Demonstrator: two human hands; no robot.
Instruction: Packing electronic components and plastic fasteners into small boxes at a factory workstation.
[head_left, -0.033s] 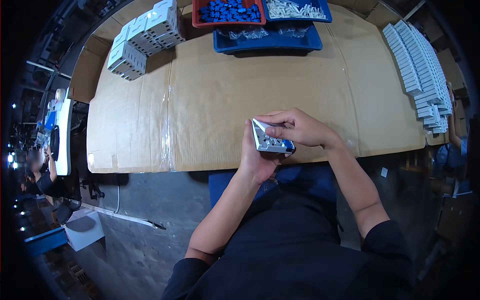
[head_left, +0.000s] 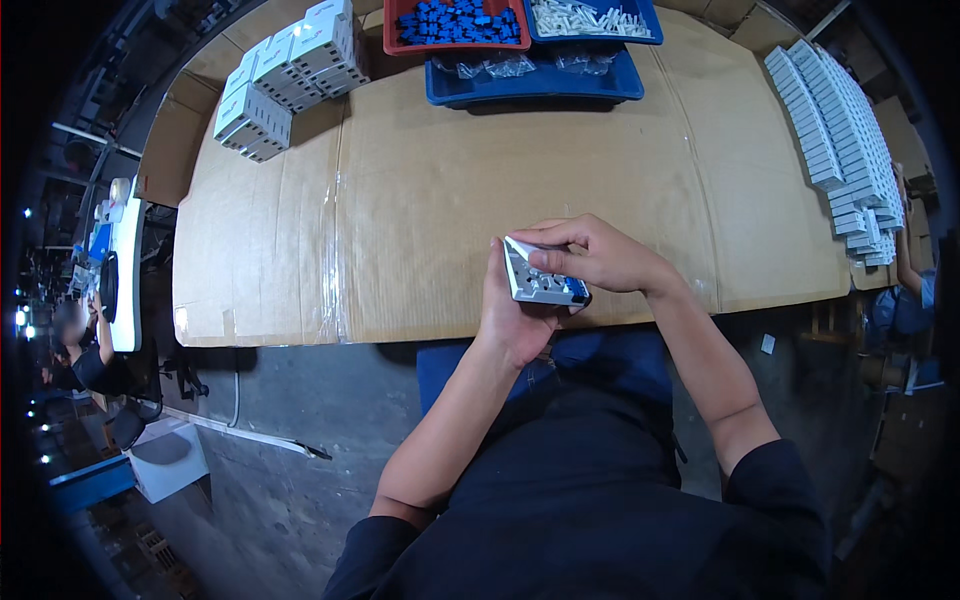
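Near the middle of the frame, the left hand (head_left: 515,315) gripped a small grey block (head_left: 540,282) from below, and the right hand (head_left: 600,255) pinched its top, perhaps pressing it.

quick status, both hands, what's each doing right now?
Left hand: closed around the small grey-white block part, cradling it from below.
Right hand: fingers curled over the same part, fingertips pressing on its top face.

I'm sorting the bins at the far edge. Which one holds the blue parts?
The red bin, at the far left of the group, filled with small blue parts. The blue bin beside it holds white pieces.
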